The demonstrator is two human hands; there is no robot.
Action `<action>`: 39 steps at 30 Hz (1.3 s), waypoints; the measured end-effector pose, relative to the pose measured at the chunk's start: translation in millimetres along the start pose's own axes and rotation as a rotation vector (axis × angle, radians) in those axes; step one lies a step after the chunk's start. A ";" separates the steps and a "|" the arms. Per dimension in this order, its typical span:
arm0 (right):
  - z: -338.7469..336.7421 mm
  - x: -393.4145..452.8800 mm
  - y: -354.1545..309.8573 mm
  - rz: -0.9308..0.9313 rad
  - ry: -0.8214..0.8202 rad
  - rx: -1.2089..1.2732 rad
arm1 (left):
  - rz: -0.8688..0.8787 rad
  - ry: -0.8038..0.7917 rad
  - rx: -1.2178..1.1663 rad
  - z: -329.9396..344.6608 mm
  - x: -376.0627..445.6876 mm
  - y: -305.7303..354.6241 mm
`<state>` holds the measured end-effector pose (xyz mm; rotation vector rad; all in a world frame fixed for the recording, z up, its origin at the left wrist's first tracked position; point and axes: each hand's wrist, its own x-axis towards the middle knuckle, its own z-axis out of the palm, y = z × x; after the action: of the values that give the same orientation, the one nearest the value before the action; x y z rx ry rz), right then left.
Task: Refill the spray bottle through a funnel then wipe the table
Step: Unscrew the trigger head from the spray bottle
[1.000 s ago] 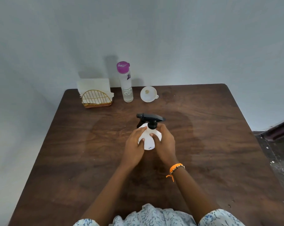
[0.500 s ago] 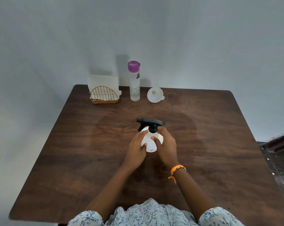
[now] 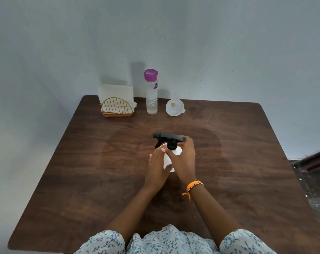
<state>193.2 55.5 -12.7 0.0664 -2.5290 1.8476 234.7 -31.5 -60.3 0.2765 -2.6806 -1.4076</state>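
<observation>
A white spray bottle (image 3: pixel 167 159) with a black trigger head (image 3: pixel 169 141) stands upright at the middle of the dark wooden table (image 3: pixel 247 162). My left hand (image 3: pixel 158 166) wraps the bottle's body from the left. My right hand (image 3: pixel 183 158) is higher, with its fingers around the black collar under the trigger head; an orange band circles that wrist. A white funnel (image 3: pixel 174 107) lies at the table's far edge. Left of it stands a clear water bottle (image 3: pixel 151 92) with a purple cap.
A gold wire holder with white paper napkins (image 3: pixel 117 103) sits at the far left of the table, against the pale wall. The floor drops away past the table's right edge, with a dark object (image 3: pixel 313 160) there.
My right hand has slid up from the bottle's body to the black collar. The left hand stays on the body. The view has tilted slightly, shifting the table in frame.
</observation>
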 end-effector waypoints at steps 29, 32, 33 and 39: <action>-17.1 -4.0 11.2 -0.211 -0.274 -0.326 | 0.028 -0.019 0.061 3.9 1.1 -11.0; -7.8 -12.6 4.7 -0.136 -0.181 -0.244 | 0.027 -0.013 0.109 7.5 2.3 -15.5; -5.8 -14.2 3.0 -0.130 -0.141 -0.227 | 0.030 -0.011 0.102 7.1 2.2 -14.7; -13.6 -14.8 -8.7 -0.120 -0.073 -0.118 | 0.036 -0.017 0.069 3.2 2.3 -11.3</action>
<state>208.1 66.3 -0.8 0.2834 -2.6123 1.6796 233.2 -35.7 -71.4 0.2219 -2.7373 -1.3153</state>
